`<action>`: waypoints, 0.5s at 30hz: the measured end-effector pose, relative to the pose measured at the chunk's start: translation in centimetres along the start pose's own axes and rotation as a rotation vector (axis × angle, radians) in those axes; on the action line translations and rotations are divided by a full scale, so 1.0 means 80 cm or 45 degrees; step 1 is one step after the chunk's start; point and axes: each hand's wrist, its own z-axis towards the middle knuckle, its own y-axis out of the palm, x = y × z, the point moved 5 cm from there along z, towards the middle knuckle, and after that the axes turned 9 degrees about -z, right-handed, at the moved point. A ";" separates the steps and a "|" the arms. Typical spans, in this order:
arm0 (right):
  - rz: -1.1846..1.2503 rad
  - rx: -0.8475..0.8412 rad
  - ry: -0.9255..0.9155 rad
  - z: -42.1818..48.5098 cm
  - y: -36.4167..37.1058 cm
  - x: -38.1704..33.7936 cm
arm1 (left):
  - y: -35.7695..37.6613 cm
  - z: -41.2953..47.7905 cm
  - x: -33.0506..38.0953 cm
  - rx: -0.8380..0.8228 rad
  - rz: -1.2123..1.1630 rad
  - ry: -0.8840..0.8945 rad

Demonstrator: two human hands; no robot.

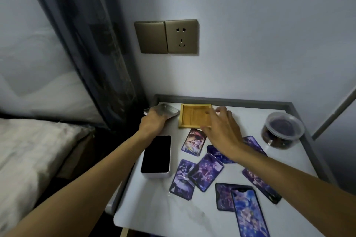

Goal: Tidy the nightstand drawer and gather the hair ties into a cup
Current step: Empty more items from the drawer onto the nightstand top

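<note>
On the white nightstand top (154, 208) my left hand (153, 122) holds a stack of silvery cards (163, 110) at the back left corner. My right hand (221, 129) reaches over the small wooden tray (192, 115) at the back, fingers spread and relaxed, touching its right edge. A clear plastic cup with a lid (282, 130) stands at the back right, with dark things inside that I cannot make out. Several purple picture cards (205, 171) lie scattered across the top. No hair ties show plainly.
A white box with a black top (157, 156) lies by the left edge. A grey raised rim (221, 100) runs along the back and right. A wall socket (182, 36) sits above. The bed (28, 150) and a curtain (92, 54) are to the left.
</note>
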 end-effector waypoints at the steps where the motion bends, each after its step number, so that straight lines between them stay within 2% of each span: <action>1: -0.057 0.027 -0.165 -0.013 -0.001 -0.009 | 0.000 -0.002 -0.001 -0.035 0.096 0.024; 3: -0.072 -0.106 -0.451 -0.038 0.008 -0.021 | 0.002 -0.007 0.001 -0.088 0.280 0.060; 5: -0.067 -0.310 -0.573 -0.059 0.023 -0.021 | 0.003 -0.010 -0.001 -0.112 0.402 0.073; 7: -0.047 -0.447 -0.551 -0.076 0.034 -0.015 | 0.003 -0.012 -0.002 -0.138 0.464 0.064; 9: -0.057 -0.481 -0.520 -0.094 0.034 -0.014 | 0.002 -0.015 -0.003 -0.167 0.514 0.059; 15: 0.008 -0.399 -0.351 -0.105 0.017 -0.016 | 0.004 -0.034 0.001 -0.109 0.638 0.136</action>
